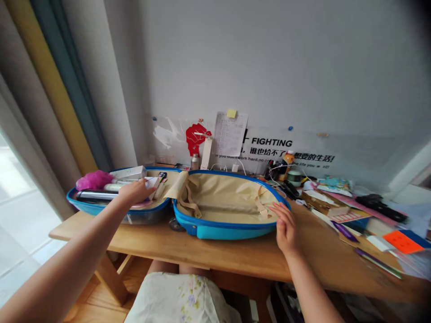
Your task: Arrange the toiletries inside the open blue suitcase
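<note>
Far left, bright pink mesh puff [94, 180] sits in the left shell of an open hard suitcase, blue-rimmed with a clear-looking grey wall [161, 207]. Just right and near: long dark glossy cylinder [97, 196], long axis roughly left-right, partly behind the left forearm. White rectangular box [129, 172] lies beyond it, on the far side. Left hand [135, 193] is over the right part of that load, palm down, fingers bent; can't tell whether they grip anything. Key relation: slim upright-angled black-topped item [162, 175] lies just right and far of the left fingertips, long axis running near-left to far-right; left hand is clearly the nearer one, right hand well apart. Next right, a beige fabric flap [178, 186] at the join, then the bright blue right shell [232, 233], long axis left-right, with beige lining and a pale strap [261, 206] inside its right end. Right hand [287, 224] is at that end, fingers loosely extended over the rim, not curled round any loose object. Both shells rest on the wooden table [208, 255]. Far right: orange-and-blue flat card [402, 241] among clutter.
</note>
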`<state>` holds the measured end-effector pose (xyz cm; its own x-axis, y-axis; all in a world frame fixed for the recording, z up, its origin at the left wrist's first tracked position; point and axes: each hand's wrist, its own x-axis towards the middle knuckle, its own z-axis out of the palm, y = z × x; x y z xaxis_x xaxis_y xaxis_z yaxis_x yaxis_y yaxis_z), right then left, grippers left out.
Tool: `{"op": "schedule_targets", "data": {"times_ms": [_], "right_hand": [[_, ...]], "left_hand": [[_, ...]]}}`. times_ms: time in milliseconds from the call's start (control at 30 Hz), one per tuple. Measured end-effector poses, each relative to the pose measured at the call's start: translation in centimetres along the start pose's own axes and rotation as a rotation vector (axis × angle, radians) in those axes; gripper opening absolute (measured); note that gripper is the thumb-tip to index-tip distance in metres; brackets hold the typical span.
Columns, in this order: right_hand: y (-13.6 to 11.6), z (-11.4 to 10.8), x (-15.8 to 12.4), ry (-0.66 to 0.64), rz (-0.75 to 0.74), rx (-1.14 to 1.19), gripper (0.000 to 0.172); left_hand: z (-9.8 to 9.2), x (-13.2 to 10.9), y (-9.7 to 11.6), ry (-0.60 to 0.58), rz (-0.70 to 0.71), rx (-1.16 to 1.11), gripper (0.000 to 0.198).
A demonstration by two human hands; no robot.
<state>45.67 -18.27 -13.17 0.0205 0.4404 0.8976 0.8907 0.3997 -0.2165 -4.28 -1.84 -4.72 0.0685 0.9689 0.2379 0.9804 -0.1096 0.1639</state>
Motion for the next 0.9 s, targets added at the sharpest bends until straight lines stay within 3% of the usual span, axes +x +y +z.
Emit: {"op": "schedule_targets", "data": {"times_ms": [133, 300, 400, 567, 633, 700, 800, 900], "right_hand": [[-0.2, -0.1, -0.2, 0.002, -0.004, 0.019, 0.042], [-0.3, -0.2, -0.3, 0.019, -0.006, 0.024, 0.041], [-0.5, -0.3, -0.3, 0.006, -0.006, 0.023, 0.041], [-0.4, -0.2, -0.5, 0.018, -0.013, 0.042, 0.040], [-0.2, -0.1, -0.5, 0.019, -0.012, 0.042, 0.040], [-0.2, -0.1, -0.5, 0.019, -0.018, 0.046, 0.039], [-0.1, 0.0, -0.5, 0.042, -0.043, 0.068, 0.037], [-0.2, 0.0, -0.4, 0.059, -0.060, 0.080, 0.036]], "left_hand": [[-0.7, 0.4, 0.8, -0.142, -0.131, 0.131, 0.078], [-1.4, 0.0, 1.7, -0.156, -0.155, 0.113, 0.071], [-2.0, -0.6, 2.0, -0.101, -0.145, 0.099, 0.063], [-4.0, -1.4, 3.8, 0.183, -0.087, 0.090, 0.066], [-4.9, -1.6, 5.7, 0.255, 0.016, 0.056, 0.071], [-5.6, -1.9, 8.4, 0.240, 0.148, -0.005, 0.072], [-5.6, -2.6, 13.9, 0.055, 0.363, -0.096, 0.067], [-4.4, -3.2, 19.8, -0.174, 0.573, -0.127, 0.069]]}}
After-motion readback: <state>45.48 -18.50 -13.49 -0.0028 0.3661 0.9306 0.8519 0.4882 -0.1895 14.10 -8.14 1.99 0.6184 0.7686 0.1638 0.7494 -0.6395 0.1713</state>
